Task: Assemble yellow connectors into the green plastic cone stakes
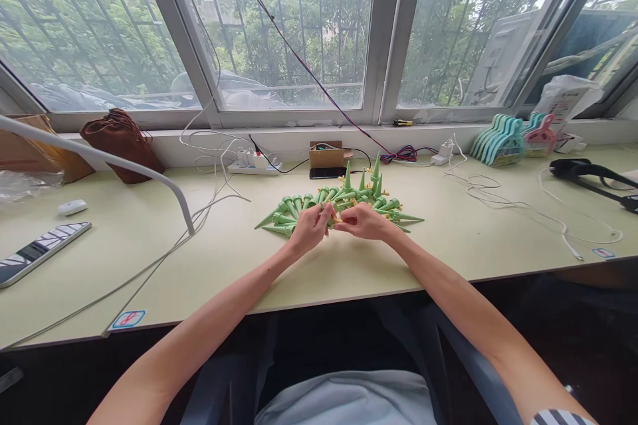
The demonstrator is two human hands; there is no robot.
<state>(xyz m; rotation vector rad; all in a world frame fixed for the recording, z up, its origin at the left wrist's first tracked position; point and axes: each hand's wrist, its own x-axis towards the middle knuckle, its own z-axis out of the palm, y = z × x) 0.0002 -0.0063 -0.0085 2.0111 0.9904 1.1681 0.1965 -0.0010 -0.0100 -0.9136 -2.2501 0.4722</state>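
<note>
Green plastic watering spikes [286, 219] with small yellow-orange valves lie in a spread-out heap at the middle of the desk. Several spikes [376, 169] stand upright, points up, at the back right of the heap. In front of the heap, my left hand [310, 227] is closed round a green watering spike, mostly hidden by the fingers. My right hand [365, 220] meets it from the right, fingertips pinched at the small yellow-orange valve [337, 218] between the hands. Whether the valve is joined to the held spike cannot be made out.
Behind the heap are a phone [327, 173], an open cardboard box [326, 154] and a power strip [256, 165]. White cables [498, 199] trail on the right. A lamp arm [124, 163] crosses the left, near a large phone [44, 252]. Teal hangers [498, 139] stand at right.
</note>
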